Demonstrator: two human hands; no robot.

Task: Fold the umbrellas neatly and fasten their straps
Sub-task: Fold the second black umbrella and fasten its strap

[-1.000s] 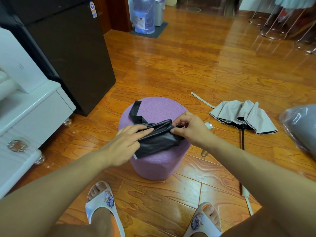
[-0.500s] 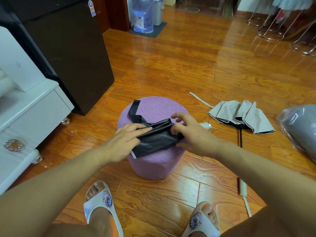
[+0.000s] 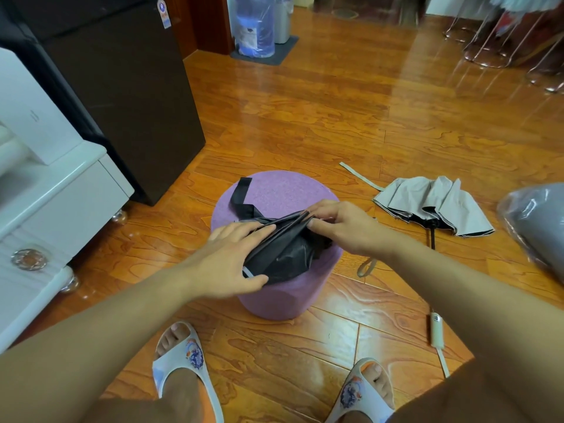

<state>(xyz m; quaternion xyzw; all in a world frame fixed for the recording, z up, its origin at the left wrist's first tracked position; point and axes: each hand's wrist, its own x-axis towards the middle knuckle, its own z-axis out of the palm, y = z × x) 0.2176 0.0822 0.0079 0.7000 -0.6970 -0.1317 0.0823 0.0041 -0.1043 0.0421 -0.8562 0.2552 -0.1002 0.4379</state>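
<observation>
A black folding umbrella (image 3: 285, 251) lies across the top of a round purple stool (image 3: 283, 196), its black strap (image 3: 242, 198) trailing loose toward the stool's far left. My left hand (image 3: 232, 264) holds the near end, straight fingers on top and thumb underneath. My right hand (image 3: 338, 222) pinches the folds of the canopy at the right end. A second umbrella (image 3: 436, 206), grey outside and black inside, lies loosely collapsed on the floor to the right; its shaft runs to a beige handle (image 3: 435, 331), and its grey strap (image 3: 358, 175) lies stretched out.
A dark cabinet (image 3: 122, 87) and a white drawer unit (image 3: 45, 203) stand at the left. A grey bundle in clear plastic (image 3: 537, 221) lies at the right edge. A water bottle (image 3: 254, 25) stands at the back. My feet in slippers (image 3: 183, 361) rest in front of the stool.
My right hand has lifted and gathered the canopy's folds toward the right end, bunching the fabric. My left hand has slid a little along the near end. The grey umbrella has not moved.
</observation>
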